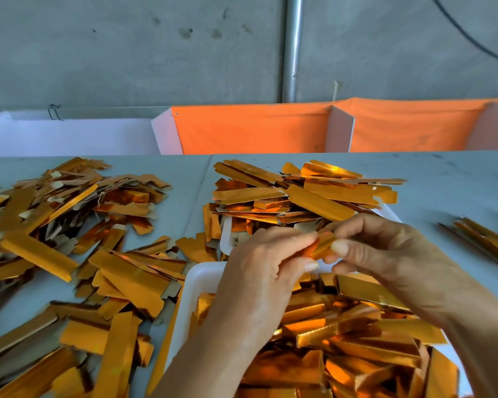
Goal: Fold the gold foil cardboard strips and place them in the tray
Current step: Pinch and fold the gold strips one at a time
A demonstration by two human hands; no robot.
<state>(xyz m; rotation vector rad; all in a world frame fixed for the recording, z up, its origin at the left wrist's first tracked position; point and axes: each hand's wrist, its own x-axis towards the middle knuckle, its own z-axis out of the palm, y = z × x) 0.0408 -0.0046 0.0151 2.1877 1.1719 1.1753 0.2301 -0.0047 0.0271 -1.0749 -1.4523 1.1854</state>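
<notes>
Right now my left hand (266, 259) and right hand (368, 248) each pinch one end of a single gold strip (322, 245), bending it between thumb and fingers. Directly below them sits the near white tray (196, 285), already heaped with folded pieces; beyond my knuckles a second tray (226, 234) overflows. Flat strips (104, 248) sprawl across the table (443, 182) off to my left. Slick foil could slip mid-crease, I think, and anything dropped on that mound may slide off.
</notes>
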